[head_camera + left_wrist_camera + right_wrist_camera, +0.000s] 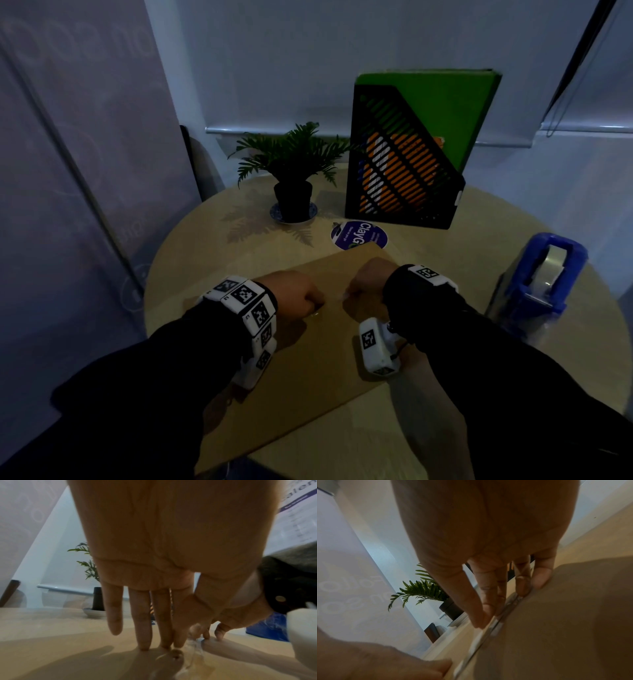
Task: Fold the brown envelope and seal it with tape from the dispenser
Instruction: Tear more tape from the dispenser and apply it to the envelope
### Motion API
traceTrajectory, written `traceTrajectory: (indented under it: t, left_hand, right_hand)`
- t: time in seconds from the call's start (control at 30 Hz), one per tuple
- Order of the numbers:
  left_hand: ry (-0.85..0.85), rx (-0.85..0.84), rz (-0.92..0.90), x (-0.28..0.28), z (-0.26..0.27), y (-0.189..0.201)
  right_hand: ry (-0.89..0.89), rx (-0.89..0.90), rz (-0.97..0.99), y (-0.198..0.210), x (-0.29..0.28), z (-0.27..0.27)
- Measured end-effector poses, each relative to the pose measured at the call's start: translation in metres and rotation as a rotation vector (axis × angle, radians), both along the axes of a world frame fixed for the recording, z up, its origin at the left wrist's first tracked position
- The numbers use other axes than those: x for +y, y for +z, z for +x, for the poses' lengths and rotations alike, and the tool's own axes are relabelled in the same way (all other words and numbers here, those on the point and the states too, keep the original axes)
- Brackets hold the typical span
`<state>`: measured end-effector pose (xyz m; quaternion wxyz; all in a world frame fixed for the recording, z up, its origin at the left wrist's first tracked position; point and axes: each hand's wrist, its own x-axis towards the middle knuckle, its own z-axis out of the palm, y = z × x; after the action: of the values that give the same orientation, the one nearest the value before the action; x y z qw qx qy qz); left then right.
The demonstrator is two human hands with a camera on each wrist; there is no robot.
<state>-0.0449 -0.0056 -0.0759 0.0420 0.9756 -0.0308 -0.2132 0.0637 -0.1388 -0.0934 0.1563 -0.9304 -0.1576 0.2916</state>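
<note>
Lying flat across the round pale wooden worktop [428, 428], the matte brown paper envelope [308, 370] runs diagonally, its far corner just overlapping a round purple sticker [356, 233]. A glossy strip of clear tape [192, 654] stretches between the two hands over the middle of the envelope, crinkled and shiny against the dull paper. The left hand [294, 294] has its fingers [143, 622] straight and pointing down, the tips touching the envelope beside the tape end; it pinches nothing that I can make out. The right hand [368, 279] likewise reaches down with nearly straight fingers [489, 588], their tips pressing on the tape's line along the paper.

At the worktop's right edge stands a blue plastic tape dispenser [541, 284] with a clear roll in it, well apart from the envelope. Farther back, a black slatted file holder [397, 178] holds a green folder [445, 102] and orange papers; beside it, a small fern-like plant in a black pot [293, 202] sits on a patterned saucer. Bare wood shows left of the envelope and nearest the person.
</note>
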Motion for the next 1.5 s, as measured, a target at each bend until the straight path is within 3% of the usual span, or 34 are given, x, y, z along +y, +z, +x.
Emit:
traceTrajectory:
  t: [0.13, 0.33, 1.0, 1.27, 1.4, 1.5]
  left_hand:
    - [-0.013, -0.014, 0.021, -0.002, -0.002, 0.002]
    - [-0.103, 0.005, 0.242, -0.010, 0.003, -0.005]
    - [-0.124, 0.053, 0.432, -0.025, 0.009, -0.018]
    - [-0.126, 0.052, 0.428, -0.026, 0.008, -0.016]
    - [-0.112, 0.042, 0.414, -0.027, 0.009, -0.015]
    - [-0.088, 0.018, 0.398, -0.027, 0.007, -0.015]
  right_hand:
    - [-0.001, -0.012, 0.000, 0.000, -0.001, 0.000]
    - [0.011, -0.029, -0.014, -0.002, 0.000, -0.001]
    - [-0.030, -0.059, 0.044, -0.010, -0.001, 0.006]
    - [0.061, -0.113, -0.229, -0.012, 0.014, 0.013]
    - [0.047, -0.039, -0.100, -0.010, 0.011, 0.015]
    - [0.133, -0.118, -0.353, -0.014, 0.022, 0.018]
